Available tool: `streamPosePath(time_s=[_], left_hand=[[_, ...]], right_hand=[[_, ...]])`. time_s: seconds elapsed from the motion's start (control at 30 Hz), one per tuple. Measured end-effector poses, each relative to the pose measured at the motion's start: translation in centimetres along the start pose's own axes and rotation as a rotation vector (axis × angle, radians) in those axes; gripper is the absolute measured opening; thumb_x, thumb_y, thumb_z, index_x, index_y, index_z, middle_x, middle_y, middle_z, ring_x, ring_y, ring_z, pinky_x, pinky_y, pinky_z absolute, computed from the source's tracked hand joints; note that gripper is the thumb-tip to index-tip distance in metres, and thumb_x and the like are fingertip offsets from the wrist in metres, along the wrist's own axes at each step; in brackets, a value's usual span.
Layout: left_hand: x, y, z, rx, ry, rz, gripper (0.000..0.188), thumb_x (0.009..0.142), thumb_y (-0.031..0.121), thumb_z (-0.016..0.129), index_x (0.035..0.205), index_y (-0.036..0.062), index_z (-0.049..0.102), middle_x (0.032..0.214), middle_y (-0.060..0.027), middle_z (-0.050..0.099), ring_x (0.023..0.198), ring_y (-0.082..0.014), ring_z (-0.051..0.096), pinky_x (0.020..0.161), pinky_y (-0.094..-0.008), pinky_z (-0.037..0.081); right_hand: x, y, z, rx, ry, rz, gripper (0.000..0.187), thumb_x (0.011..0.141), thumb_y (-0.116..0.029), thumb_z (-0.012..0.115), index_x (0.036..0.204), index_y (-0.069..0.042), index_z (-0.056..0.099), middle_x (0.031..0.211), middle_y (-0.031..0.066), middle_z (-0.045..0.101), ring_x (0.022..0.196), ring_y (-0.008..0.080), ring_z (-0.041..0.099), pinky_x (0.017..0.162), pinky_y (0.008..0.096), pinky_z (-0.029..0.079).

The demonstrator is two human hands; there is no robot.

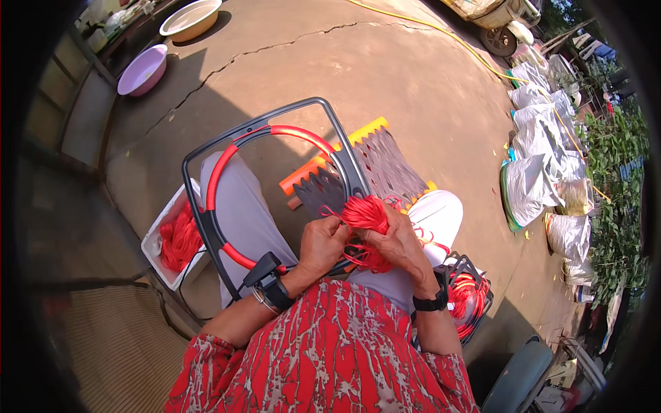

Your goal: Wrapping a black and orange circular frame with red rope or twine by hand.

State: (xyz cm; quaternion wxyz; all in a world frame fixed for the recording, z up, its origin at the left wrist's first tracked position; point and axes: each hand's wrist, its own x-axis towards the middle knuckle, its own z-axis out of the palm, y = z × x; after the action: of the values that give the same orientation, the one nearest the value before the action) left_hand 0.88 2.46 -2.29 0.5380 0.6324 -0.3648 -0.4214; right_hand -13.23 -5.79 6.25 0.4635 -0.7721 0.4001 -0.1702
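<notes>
A hank of red cord [365, 214] is held above my lap, its loose strands hanging below it. My right hand [401, 242] is closed around the hank's lower side. Just left of it, my left hand [322, 244] has its fingers pinched together on thin red strands. Across my knees lies a dark grey frame [257, 126] with rounded corners, holding a ring partly wrapped in red [222, 172]. Both hands are at the ring's lower right side. The ring's lower right part is hidden behind my hands and the cord.
Left of my leg, a white box [155, 256] holds red cord [180, 237]. A dark frame with red cord [470, 296] sits at my right. Ahead lies grey mesh [385, 162] between orange and yellow bars. White sacks [531, 182], basins [143, 71] and a yellow hose [475, 54] stand farther off.
</notes>
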Motion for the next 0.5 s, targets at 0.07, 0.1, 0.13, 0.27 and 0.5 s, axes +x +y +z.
streamPosePath(time_s=[0.07,0.1,0.13,0.27,0.5], left_hand=[[-0.1,0.5,-1.0,0.052,-0.012,-0.033,0.029,0.084,0.014,0.067,0.064,-0.0018,0.052,0.051,-0.0116,0.05,0.044,-0.0156,0.05,0.044,-0.0353,0.037],[0.1,1.0,-1.1,-0.023,-0.066,-0.12,0.02,0.087,0.011,0.064,0.073,-0.0017,0.058,0.053,-0.0063,0.053,0.043,-0.0111,0.049,0.042,-0.0291,0.036],[0.1,1.3,-1.4,-0.092,-0.105,-0.212,0.013,0.09,0.008,0.061,0.082,-0.0016,0.064,0.054,-0.0009,0.056,0.042,-0.0065,0.048,0.039,-0.0228,0.036],[0.0,3.5,-1.3,-0.184,-0.039,-0.331,0.011,0.089,0.007,0.061,0.092,-0.0029,0.065,0.054,-0.0015,0.056,0.042,-0.0072,0.049,0.038,-0.023,0.038],[0.8,3.7,-1.7,-0.374,-0.199,-0.458,0.017,0.09,0.013,0.058,0.092,-0.0022,0.064,0.056,-0.0071,0.059,0.041,-0.011,0.051,0.038,-0.0236,0.039]], right_hand=[[-1.1,-0.4,-1.2,0.157,0.058,0.197,0.028,0.079,-0.012,0.071,0.103,-0.003,0.06,0.088,0.0062,0.067,0.082,0.0144,0.062,0.076,0.0301,0.049],[-2.4,-0.4,-2.7,0.171,0.12,0.143,0.028,0.078,-0.012,0.071,0.102,-0.003,0.061,0.085,0.0041,0.066,0.078,0.0139,0.062,0.073,0.0306,0.05],[-3.7,-1.5,-4.3,0.348,0.169,0.217,0.027,0.078,-0.01,0.072,0.101,-0.002,0.061,0.084,0.0019,0.065,0.074,0.0118,0.061,0.069,0.0294,0.05],[-9.2,-2.3,-9.4,0.523,0.395,0.198,0.019,0.073,-0.001,0.064,0.091,-0.003,0.056,0.073,-0.0011,0.056,0.063,0.0079,0.053,0.059,0.0246,0.043],[-12.2,0.1,-8.6,0.499,0.423,0.382,0.019,0.074,-0.004,0.066,0.091,-0.004,0.058,0.076,-0.0004,0.058,0.065,0.0074,0.054,0.06,0.0237,0.044]])
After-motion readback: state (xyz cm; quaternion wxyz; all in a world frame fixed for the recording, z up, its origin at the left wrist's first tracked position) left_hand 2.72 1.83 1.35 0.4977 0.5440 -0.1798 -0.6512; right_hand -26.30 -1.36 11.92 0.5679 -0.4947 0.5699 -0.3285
